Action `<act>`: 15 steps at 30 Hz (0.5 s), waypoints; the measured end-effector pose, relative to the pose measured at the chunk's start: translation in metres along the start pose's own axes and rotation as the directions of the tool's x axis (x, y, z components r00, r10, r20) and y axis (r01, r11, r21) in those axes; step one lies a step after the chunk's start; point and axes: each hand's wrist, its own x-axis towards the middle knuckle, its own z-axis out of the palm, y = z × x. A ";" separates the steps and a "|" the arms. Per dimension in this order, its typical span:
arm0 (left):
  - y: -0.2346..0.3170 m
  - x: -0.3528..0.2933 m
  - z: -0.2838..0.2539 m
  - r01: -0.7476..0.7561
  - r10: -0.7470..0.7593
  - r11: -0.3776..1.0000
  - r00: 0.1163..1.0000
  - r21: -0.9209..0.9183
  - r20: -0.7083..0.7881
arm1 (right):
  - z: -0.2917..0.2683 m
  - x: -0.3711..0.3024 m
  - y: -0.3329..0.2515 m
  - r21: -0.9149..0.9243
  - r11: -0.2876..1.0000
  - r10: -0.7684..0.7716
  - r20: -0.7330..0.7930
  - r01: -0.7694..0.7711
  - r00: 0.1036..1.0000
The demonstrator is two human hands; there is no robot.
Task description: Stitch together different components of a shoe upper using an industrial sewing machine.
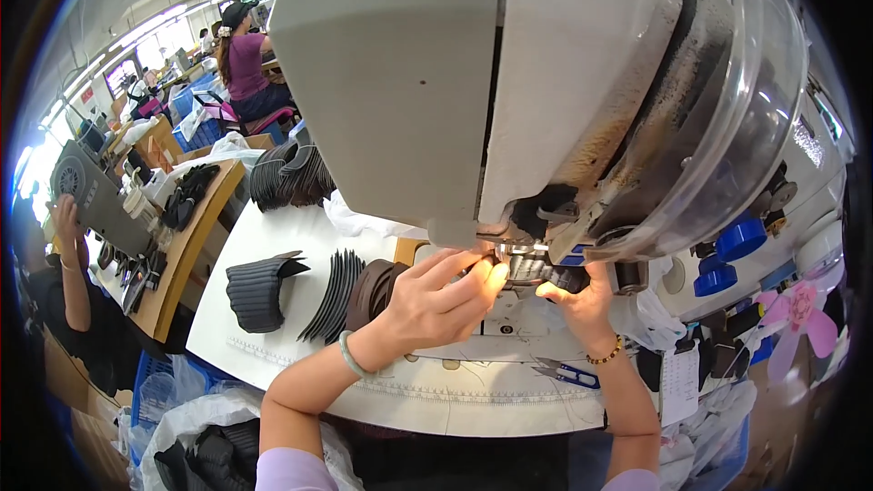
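Note:
A black ribbed piece (527, 266) lies under the lit needle area of a big white sewing machine (391, 82). My left hand (432, 302), with a pale bangle at the wrist, pinches the near left edge of this piece; its fingertips partly cover what they hold. On the other side, my right hand (587, 305) has its thumb and fingers round the dark right end of the piece, close to the machine head. A beaded bracelet circles that wrist. Blue-handled thread snips (568, 373) lie on the table just in front of my right hand.
Left on the white table (273, 250) are stacks of black ribbed pieces (255, 295) and brown curved pieces (373, 291). Blue thread spools (741, 238) and a pink flower-shaped fan (802, 309) stand right. A bag of black pieces (218, 450) sits below. Other people work at the left.

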 end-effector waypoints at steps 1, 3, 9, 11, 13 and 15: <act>-0.002 -0.001 0.001 0.004 -0.004 1.000 1.000 0.001 -0.001 | 0.001 0.003 -0.003 -0.028 0.999 0.040 -0.024 -0.040 0.999; -0.006 -0.005 0.005 -0.006 0.006 1.000 1.000 -0.001 -0.025 | 0.002 0.008 -0.008 -0.055 0.995 0.077 -0.045 -0.079 0.996; -0.007 -0.010 0.009 0.024 -0.027 0.999 0.998 -0.046 -0.063 | -0.002 0.012 -0.009 -0.203 0.979 -0.011 -0.061 -0.002 0.998; -0.006 -0.007 0.007 0.036 -0.039 0.998 0.997 -0.053 -0.067 | 0.002 0.014 -0.017 -0.060 0.997 0.036 -0.093 -0.042 0.995; -0.005 -0.007 0.006 0.042 -0.046 0.997 0.997 -0.067 -0.068 | 0.009 0.013 -0.023 0.153 0.979 0.156 -0.135 -0.135 0.979; -0.004 -0.008 0.006 0.077 -0.082 0.993 0.995 -0.093 -0.052 | 0.010 0.014 -0.025 0.153 0.976 0.178 -0.156 -0.154 0.972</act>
